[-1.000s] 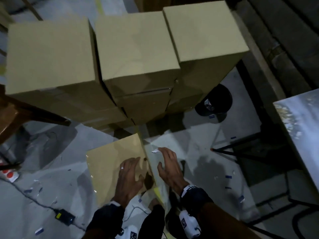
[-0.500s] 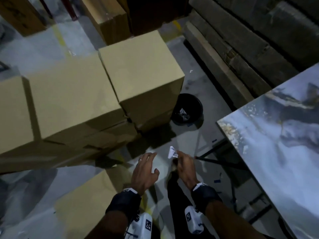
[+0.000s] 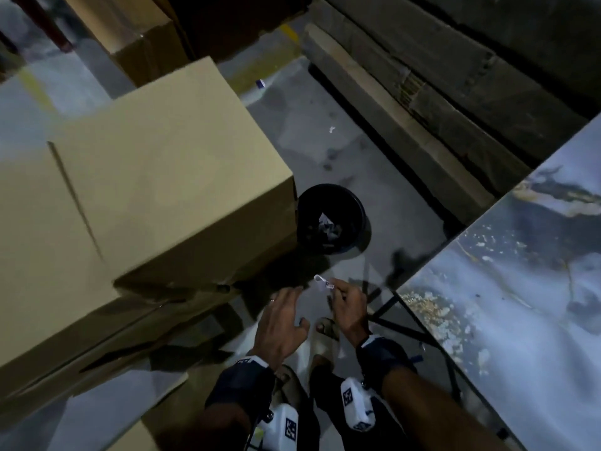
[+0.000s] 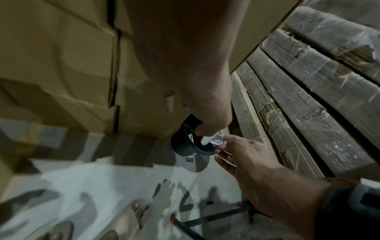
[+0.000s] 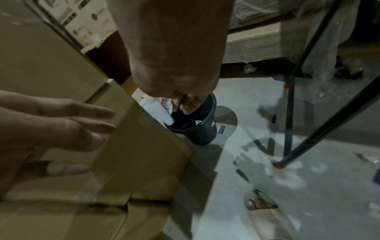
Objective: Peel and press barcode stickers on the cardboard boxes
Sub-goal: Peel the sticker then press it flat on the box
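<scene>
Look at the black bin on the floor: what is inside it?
Inside the black bin, crumpled white paper scraps lie at the bottom. What lies beneath them, and the darker parts of the bin's inside, cannot be made out.

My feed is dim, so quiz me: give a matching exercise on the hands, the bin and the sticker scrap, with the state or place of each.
1. left hand
2. right hand
3. black bin
4. sticker scrap

a. on the floor beside the cardboard box, paper inside
b. fingers spread, holding nothing
c. pinched at fingertips
d. pinching a small white piece

Pairs: 1-b, 2-d, 3-a, 4-c
</scene>
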### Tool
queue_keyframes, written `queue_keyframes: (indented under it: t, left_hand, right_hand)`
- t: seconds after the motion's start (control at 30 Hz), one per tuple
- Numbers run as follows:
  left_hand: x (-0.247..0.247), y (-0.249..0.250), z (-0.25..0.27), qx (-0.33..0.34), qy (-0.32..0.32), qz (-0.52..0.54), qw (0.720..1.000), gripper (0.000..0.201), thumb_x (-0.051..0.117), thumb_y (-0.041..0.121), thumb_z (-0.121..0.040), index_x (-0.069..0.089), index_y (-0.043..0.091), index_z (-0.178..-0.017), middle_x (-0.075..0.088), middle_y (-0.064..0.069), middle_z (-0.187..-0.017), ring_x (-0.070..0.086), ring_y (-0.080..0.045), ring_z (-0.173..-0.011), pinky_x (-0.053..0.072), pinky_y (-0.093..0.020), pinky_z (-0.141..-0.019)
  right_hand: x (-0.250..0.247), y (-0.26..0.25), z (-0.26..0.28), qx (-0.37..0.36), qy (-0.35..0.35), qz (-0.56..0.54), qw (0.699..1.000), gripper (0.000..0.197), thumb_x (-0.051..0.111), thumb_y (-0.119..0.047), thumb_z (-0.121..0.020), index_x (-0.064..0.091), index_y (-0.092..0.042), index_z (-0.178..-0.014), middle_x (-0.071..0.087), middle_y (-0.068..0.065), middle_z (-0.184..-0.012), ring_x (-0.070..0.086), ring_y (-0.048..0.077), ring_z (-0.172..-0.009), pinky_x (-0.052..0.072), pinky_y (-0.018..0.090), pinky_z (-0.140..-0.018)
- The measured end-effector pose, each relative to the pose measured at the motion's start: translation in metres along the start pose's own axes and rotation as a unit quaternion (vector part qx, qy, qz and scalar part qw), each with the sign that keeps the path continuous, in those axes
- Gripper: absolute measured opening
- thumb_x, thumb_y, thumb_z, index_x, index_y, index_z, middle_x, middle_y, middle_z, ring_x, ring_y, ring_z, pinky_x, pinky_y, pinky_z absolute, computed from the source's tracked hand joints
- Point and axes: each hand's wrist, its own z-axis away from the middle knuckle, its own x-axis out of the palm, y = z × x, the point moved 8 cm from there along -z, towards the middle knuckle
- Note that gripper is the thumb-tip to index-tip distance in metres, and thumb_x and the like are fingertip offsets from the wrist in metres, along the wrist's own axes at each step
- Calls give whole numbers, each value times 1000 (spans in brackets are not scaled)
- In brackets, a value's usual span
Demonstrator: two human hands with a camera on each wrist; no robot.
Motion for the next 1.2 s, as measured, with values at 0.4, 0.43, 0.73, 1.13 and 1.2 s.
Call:
queue_keyframes:
  t: [0.4, 0.43, 0.73, 1.13, 1.2]
  left_hand:
    - [90, -68, -90, 28, 7, 33, 999, 71, 67, 19, -83, 42, 12, -149, 45, -4, -144, 40, -24, -133, 36, -30, -108]
    - [95, -73, -97, 30, 7, 34, 999, 72, 68, 19, -83, 42, 12, -150, 45, -5, -145, 40, -24, -132, 36, -30, -108]
    - [120, -82, -150, 45, 14, 16, 999, 71, 67, 24, -84, 41, 14, -148, 43, -5, -142, 39, -25, -133, 38, -35, -108]
    - [130, -99, -188, 25, 3, -4, 1000, 74, 63, 31, -89, 32, 18, -155, 44, -9, -147, 38, -27, -138, 36, -36, -113]
    - [131, -100, -191, 18, -2, -15, 1000, 71, 63, 31, -89, 34, 17, -153, 47, -12, -143, 41, -29, -135, 37, -37, -111]
  right_hand:
    - [37, 68, -77, 42, 66, -44, 996, 31, 57, -5, -90, 80, -16, -108, 76, -8, -90, 71, 15, -93, 44, 6, -75]
    - [41, 74, -83, 50, 60, -57, 995, 31, 57, -16, -90, 80, -19, -111, 77, -8, -92, 71, 14, -93, 47, 11, -78]
    - [61, 113, -138, 95, 78, -104, 987, 54, 65, -13, -100, 49, -24, -150, 76, 5, -103, 69, 15, -93, 52, 14, -75]
    - [62, 119, -182, 24, 152, -27, 988, 12, 66, 7, -88, 77, 6, -90, 71, 12, -78, 63, 20, -78, 41, 22, -66]
    - [69, 126, -190, 25, 131, -17, 991, 21, 62, 9, -89, 77, 7, -103, 75, 19, -95, 66, 23, -93, 40, 15, -76]
